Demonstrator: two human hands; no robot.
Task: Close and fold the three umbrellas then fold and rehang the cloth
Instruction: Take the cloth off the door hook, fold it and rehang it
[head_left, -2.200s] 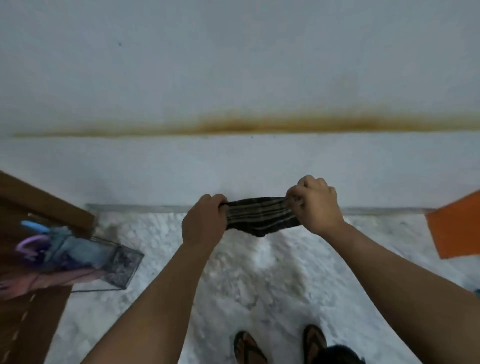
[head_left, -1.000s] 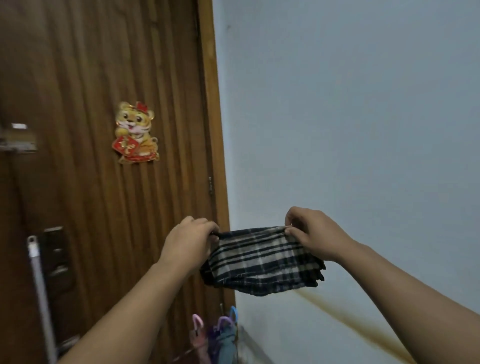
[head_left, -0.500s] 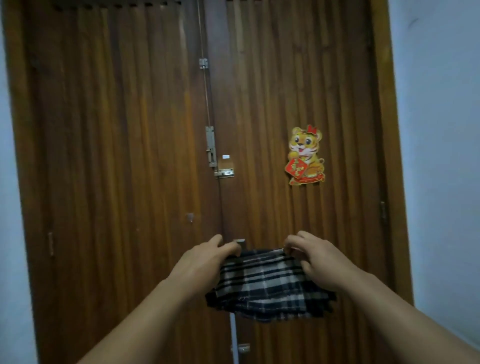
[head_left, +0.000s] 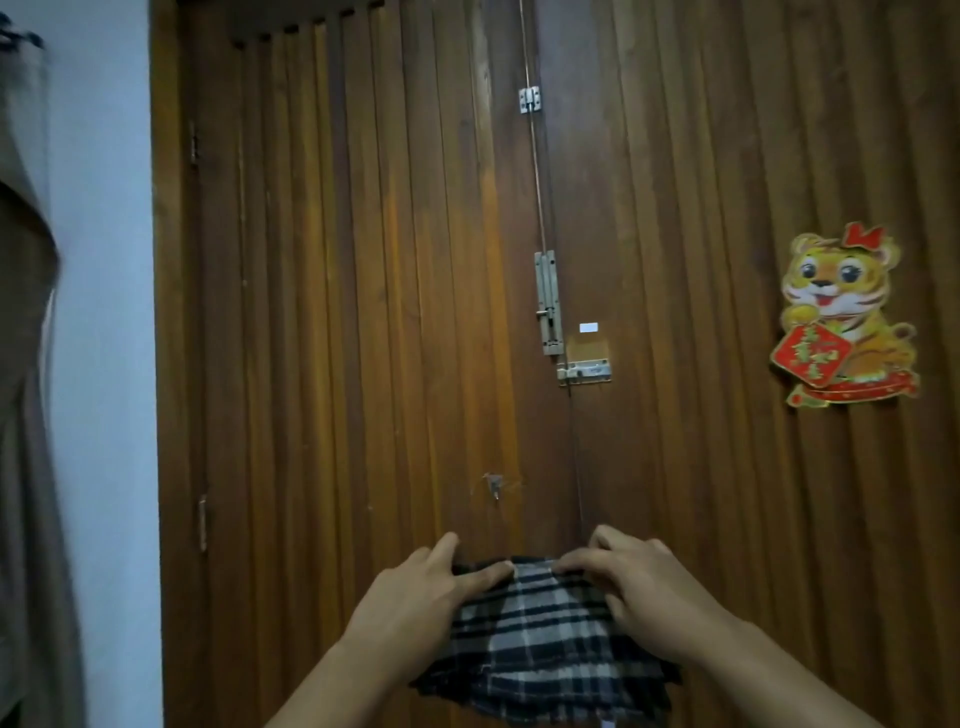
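Note:
A folded black-and-white plaid cloth (head_left: 540, 654) hangs down between my hands in front of the wooden double door (head_left: 363, 312). My left hand (head_left: 421, 597) pinches its top left edge and my right hand (head_left: 644, 592) pinches its top right edge. Both hands press close to the door near the seam between the two leaves. A small metal hook (head_left: 493, 486) sticks out of the door just above my left hand. No umbrella shows in this view.
A slide bolt (head_left: 548, 304) and a latch (head_left: 584, 371) sit on the door seam above the hands. A tiger sticker (head_left: 844, 317) is on the right leaf. A brownish garment (head_left: 26, 415) hangs at the far left against the pale wall (head_left: 104, 312).
My view swung from the floor and wall up and left to face the door. Both hands carried the folded cloth along and now hold it closer to the door.

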